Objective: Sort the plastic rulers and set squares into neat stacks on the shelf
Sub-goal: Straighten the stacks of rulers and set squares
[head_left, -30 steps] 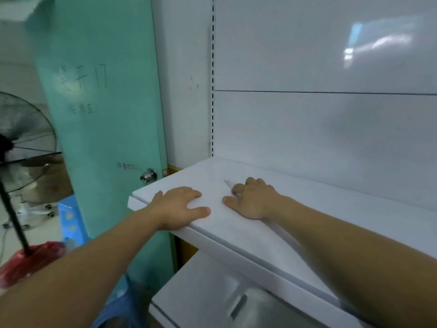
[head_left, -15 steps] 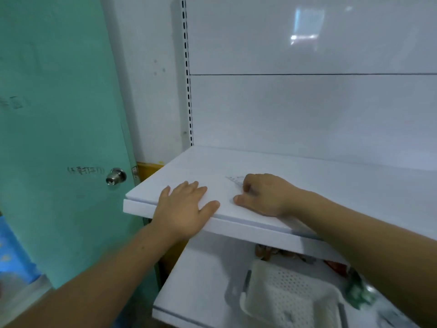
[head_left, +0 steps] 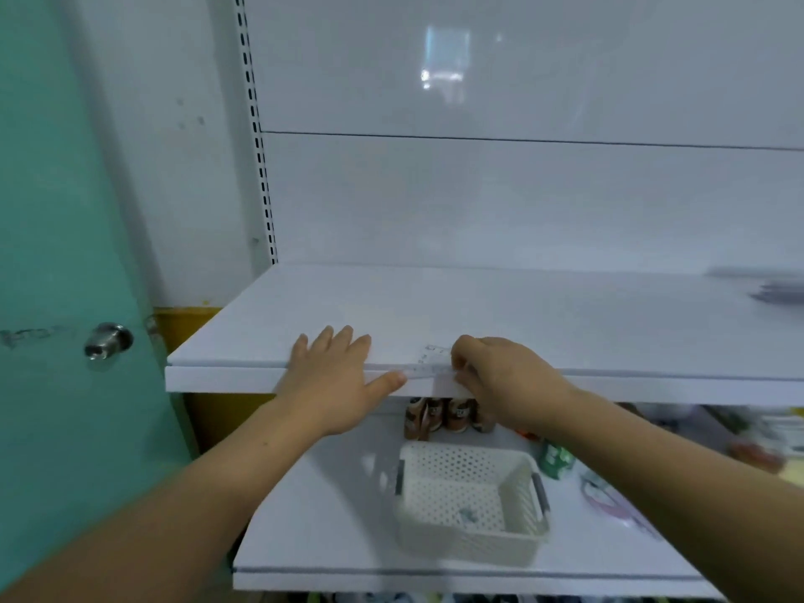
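Now the left hand [head_left: 335, 380] lies flat (fingers [head_left: 343, 341] straight) on the shelf [head_left: 565, 324], right hand [head_left: 509, 380] pinching a ruler [head_left: 430, 363].

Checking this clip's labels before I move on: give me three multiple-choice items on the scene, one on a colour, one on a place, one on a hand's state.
1. The door at the left is: A red; B teal; C black.
2. The white basket stands: A on the lower shelf; B on the floor; C on top of a fan.
3. The left hand: A grips the basket; B turns the door knob; C lies flat on the upper shelf.

Key:
1 B: the whole panel is teal-green.
2 A: it sits on the white board below the hands.
3 C: the fingers lie straight on the shelf top and the thumb lies along its front edge.
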The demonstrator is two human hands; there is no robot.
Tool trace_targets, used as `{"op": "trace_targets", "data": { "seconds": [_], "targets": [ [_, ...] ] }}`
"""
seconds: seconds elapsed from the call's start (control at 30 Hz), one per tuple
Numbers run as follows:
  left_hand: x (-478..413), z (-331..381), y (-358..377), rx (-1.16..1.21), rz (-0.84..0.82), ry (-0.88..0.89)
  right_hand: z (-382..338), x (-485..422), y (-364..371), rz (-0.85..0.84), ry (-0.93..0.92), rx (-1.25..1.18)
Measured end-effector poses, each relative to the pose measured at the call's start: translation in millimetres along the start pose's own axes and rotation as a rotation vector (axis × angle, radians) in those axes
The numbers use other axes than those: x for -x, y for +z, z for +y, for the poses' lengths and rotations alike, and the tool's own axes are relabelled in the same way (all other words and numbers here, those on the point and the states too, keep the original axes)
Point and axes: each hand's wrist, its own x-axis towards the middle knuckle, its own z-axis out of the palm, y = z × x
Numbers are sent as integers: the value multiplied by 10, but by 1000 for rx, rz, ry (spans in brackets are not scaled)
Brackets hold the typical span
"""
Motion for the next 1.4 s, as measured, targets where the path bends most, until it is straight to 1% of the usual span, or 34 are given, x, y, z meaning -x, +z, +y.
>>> {"op": "trace_targets", "data": {
  "seconds": [0.1,0.23,0.3,0.37,0.5,0.63,0.73,0.87,1.03,1.2,1.4],
  "targets": [
    [-15,261,-30,191,47,91,98,143,-56,54,1,161],
    [-12,802,-113,540,23,206,380,323,-193,157,69,143],
    [-39,1122,-144,604,10,228,581,468,-279,169,122,143],
    [-97,1455,-160,566,-8,253,829,675,-398,159,212,113],
    [-207,2222,-134,410,-89,329,1439,1253,-711,149,403,18],
    [-269,3203,-52,358,-92,411,2111,1914,-996,169,523,-1],
    [-318,3942,16,260,-84,470,2598,2371,-1146,157,590,20],
    [-456,4653,99,207,-62,482,3166,2846,-1295,185,667,48],
    [-683,5087,240,83,-35,456,3715,3084,-1384,193,710,38],
    [-885,5255,433,-32,-86,390,4118,2952,-1312,238,707,-15],
    [-1040,5325,561,-42,-119,336,4581,2820,-1229,321,678,-54]
  ]
}}
